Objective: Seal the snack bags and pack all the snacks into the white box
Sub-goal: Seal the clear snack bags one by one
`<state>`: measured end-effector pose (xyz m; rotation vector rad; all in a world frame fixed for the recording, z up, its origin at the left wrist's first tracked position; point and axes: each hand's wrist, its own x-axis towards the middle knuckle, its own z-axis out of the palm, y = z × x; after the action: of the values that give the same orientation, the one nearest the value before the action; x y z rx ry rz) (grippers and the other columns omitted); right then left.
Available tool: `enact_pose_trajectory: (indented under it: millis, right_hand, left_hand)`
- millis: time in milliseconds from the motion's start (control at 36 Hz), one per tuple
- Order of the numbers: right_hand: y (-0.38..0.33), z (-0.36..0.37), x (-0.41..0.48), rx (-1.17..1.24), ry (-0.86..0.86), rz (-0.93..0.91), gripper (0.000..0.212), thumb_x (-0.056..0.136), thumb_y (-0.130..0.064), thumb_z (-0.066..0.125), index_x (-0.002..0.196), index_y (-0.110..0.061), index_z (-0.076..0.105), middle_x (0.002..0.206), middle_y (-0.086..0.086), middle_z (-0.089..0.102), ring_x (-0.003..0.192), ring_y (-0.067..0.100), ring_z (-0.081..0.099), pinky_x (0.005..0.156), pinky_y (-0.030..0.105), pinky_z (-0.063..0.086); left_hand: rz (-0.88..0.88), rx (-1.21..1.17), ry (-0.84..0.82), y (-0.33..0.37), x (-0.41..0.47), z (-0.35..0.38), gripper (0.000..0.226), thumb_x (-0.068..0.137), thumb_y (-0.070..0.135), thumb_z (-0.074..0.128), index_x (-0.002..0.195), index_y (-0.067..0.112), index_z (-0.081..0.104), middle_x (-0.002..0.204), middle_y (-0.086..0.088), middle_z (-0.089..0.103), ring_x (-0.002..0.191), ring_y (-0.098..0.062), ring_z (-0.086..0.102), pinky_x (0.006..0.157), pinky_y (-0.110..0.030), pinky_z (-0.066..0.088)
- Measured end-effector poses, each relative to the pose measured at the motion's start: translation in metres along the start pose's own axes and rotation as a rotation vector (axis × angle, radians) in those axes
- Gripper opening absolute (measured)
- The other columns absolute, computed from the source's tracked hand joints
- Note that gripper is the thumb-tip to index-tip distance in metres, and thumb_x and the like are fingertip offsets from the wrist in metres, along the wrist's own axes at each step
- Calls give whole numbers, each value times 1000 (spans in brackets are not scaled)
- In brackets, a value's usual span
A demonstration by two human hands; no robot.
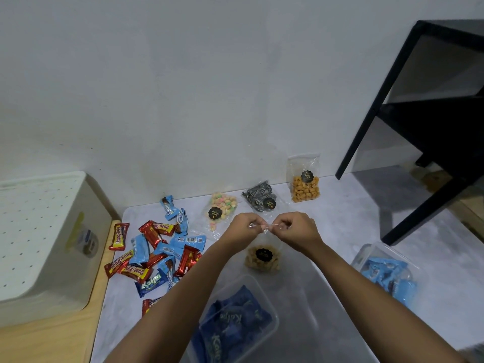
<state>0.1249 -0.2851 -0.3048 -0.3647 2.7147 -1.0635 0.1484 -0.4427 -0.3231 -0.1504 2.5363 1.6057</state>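
Observation:
My left hand [243, 227] and my right hand [298, 229] both pinch the top edge of a clear snack bag [263, 258] of pale crackers with a black label, held upright above the grey mat. Behind it lie a bag of pastel puffs [221, 209] and a bag of black-and-white spiral cookies [262, 196]. A bag of orange snacks [305, 183] stands against the wall. The white box [34, 234] with a perforated lid sits at the far left. A pile of red and blue wrapped bars [154, 251] spreads left of my arms.
A clear tub of dark blue wrappers [235, 318] sits under my left forearm. Another clear tub of light blue packets [387, 273] is at the right. A black metal shelf frame [408, 132] stands at the back right. Wooden tabletop [52, 336] shows under the box.

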Motion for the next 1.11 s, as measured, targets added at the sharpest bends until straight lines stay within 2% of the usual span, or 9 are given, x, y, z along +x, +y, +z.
enact_pose_trajectory:
  millis: [111,167,250,333,472,583,833,1000,1111]
  right_hand:
    - [-4,5,-1,-79,37,3,18,82,-35,61,68,-26,65,61,-13,56,73,14,52,82,33,29]
    - [-4,5,0,-90,32,13,18,82,-36,61,68,-27,65,63,-12,57,73,12,52,83,34,29]
    - [-1,0,1,63,-39,26,12,80,-29,69,69,-24,67,66,-8,63,72,12,55,77,31,38]
    - [4,-8,0,255,-114,39,5,79,-8,70,83,-8,73,70,-4,66,66,2,57,65,13,44]
    - [15,-12,-2,271,-75,73,11,77,-2,71,86,-6,74,44,-15,52,54,1,48,62,13,43]
    - [13,-8,-2,278,-51,111,13,75,5,67,80,-5,75,50,-13,57,45,-4,50,51,7,40]
    - [11,-11,-1,189,-28,96,39,70,12,38,62,-7,72,62,6,69,53,11,62,53,14,49]
    - [11,-21,0,274,-126,144,22,74,8,59,71,-6,74,67,10,71,56,10,64,56,19,52]
    - [12,-22,-3,269,-133,121,18,73,2,68,70,-14,74,67,8,71,62,13,63,69,26,55]
  left_hand:
    - [-9,-14,-2,-1,-2,-1,11,86,8,61,91,2,69,86,-6,63,73,-5,53,61,-6,40]
    - [-11,-29,3,-2,-3,-2,11,86,8,62,90,2,69,87,-7,64,78,-11,56,67,-14,43]
    - [-6,-69,24,-2,-4,-3,10,83,8,65,89,2,71,86,-7,67,79,-11,58,72,-17,45]
    - [5,-105,68,-4,-5,-6,11,80,6,69,89,1,72,84,-6,68,75,-4,59,71,-9,45]
    - [-23,-240,127,-11,-7,-10,13,74,2,74,86,-4,71,74,-5,68,60,2,62,65,-12,51]
    - [-31,-210,148,-13,-7,-10,10,72,7,77,77,2,71,69,-3,67,56,0,60,61,-13,50]
    - [-18,-271,19,-13,-11,-13,9,70,8,79,69,10,70,76,-17,70,60,-12,63,66,-24,57]
    - [31,-235,57,-6,-9,-17,7,71,8,77,72,14,73,66,-1,70,59,-7,64,64,-19,54]
    - [58,-77,147,0,-8,-13,31,72,15,78,100,11,67,91,5,64,81,-5,59,71,-11,43]
